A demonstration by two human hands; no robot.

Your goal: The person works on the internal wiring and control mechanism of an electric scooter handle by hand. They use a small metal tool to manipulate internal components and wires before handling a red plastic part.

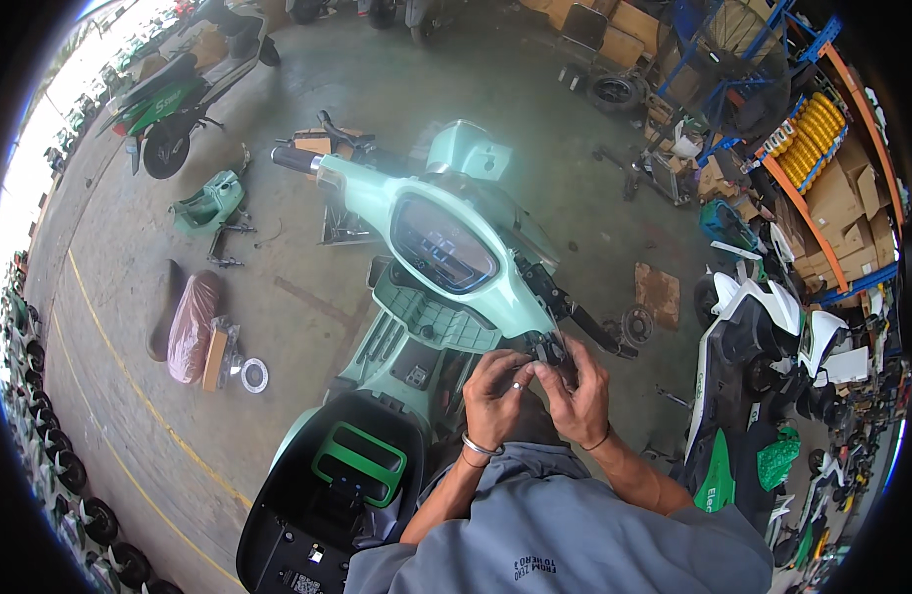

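Observation:
A mint-green scooter stands in front of me, its oval dashboard display lit. Both hands meet at the right end of its handlebar, by a black handlebar fitting. My left hand has its fingers bent and thumb pressed in close under the fitting. From the other side, my right hand pinches in with thumb and fingers at the same spot. Whatever lies between the fingertips is too small and covered to name. A black bar-like part sticks out beyond the fitting. On the handlebar's left end sits a dark grip.
The scooter's open seat compartment is at lower left. On the floor lie a plastic-wrapped pink seat, a white ring and a green body panel. A white scooter and shelving stand on the right.

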